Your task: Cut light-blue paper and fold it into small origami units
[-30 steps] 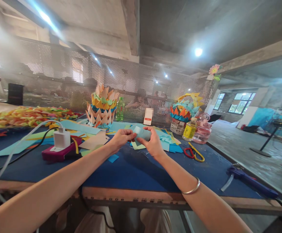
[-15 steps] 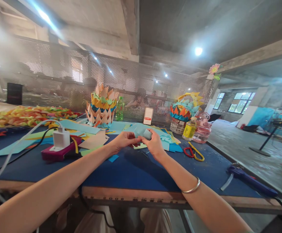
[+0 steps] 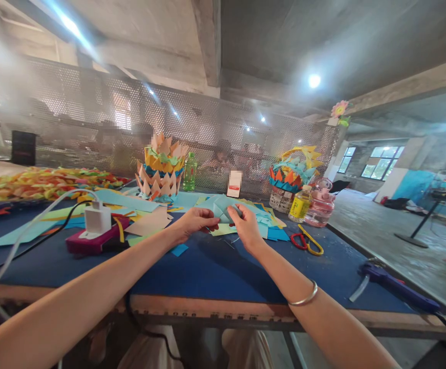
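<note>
A small piece of folded light blue paper [image 3: 221, 209] is held between my two hands, above the blue tabletop [image 3: 223, 271]. My left hand [image 3: 199, 221] pinches its left edge between thumb and fingers. On the other side, my right hand [image 3: 245, 221] grips the paper, its thumb pressed on the front face. Crossing fold lines show on the side facing me. Behind and beside the hands lie loose paper sheets and strips [image 3: 267, 220] in light blue, yellow and darker blue.
Red-and-yellow scissors [image 3: 308, 242] lie right of my hands, a blue glue gun [image 3: 395, 287] near the right edge. A purple power strip [image 3: 92, 243] with a white charger sits left. Behind stand a layered paper basket [image 3: 160, 177], a second basket [image 3: 282, 197] and bottles [image 3: 300, 204].
The folded paper has turned and opened out to show its creased front face. My hands have moved slightly apart, the left one a little to the left.
</note>
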The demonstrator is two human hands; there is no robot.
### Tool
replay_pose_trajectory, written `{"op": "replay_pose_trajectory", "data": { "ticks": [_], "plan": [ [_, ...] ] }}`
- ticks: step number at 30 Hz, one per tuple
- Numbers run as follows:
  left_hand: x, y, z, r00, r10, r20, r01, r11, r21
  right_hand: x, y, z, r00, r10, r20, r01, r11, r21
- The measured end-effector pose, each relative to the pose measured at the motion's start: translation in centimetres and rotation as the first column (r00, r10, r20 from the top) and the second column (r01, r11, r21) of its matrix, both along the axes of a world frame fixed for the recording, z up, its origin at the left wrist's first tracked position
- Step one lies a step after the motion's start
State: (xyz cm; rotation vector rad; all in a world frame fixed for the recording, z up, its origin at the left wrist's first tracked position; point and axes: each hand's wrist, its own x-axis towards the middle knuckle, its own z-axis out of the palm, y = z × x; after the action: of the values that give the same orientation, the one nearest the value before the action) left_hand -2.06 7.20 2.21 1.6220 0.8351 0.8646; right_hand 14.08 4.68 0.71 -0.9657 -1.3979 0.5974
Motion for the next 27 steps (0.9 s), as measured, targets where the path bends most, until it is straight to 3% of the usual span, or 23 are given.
{"op": "replay_pose_trajectory", "data": {
  "ticks": [6,12,16,19,22,25,27],
  "plan": [
    [-0.2,0.6,-0.1,0.983,0.123,0.136,-0.119,0.992,-0.037,0.3,0.4,-0.4,0.993,0.018,0.119,-0.015,0.999,-0.029],
    [-0.1,0.3,0.5,0.931,0.215,0.296,-0.197,0.976,-0.09,-0.1,0.4,-0.9,0.939,0.037,0.341,-0.018,0.998,-0.058],
    [-0.2,0.0,0.9,0.893,0.296,0.34,-0.263,0.954,-0.142,-0.2,-0.1,-0.4,0.939,-0.119,0.322,0.085,0.989,0.117],
    [-0.2,0.1,1.0,0.876,0.348,0.335,-0.308,0.936,-0.168,-0.1,-0.9,0.3,0.862,-0.302,0.408,0.157,0.923,0.351],
    [-0.3,0.2,0.8,0.886,0.339,0.315,-0.299,0.939,-0.17,0.0,-1.5,0.8,0.731,-0.393,0.557,0.088,0.865,0.494],
    [-0.2,0.2,0.6,0.901,0.319,0.293,-0.283,0.946,-0.161,-0.1,-1.7,0.7,0.641,-0.399,0.655,0.01,0.859,0.513],
    [-0.2,0.2,0.6,0.909,0.31,0.279,-0.276,0.949,-0.154,0.0,-1.6,0.6,0.622,-0.397,0.675,-0.009,0.859,0.513]
  ]
}}
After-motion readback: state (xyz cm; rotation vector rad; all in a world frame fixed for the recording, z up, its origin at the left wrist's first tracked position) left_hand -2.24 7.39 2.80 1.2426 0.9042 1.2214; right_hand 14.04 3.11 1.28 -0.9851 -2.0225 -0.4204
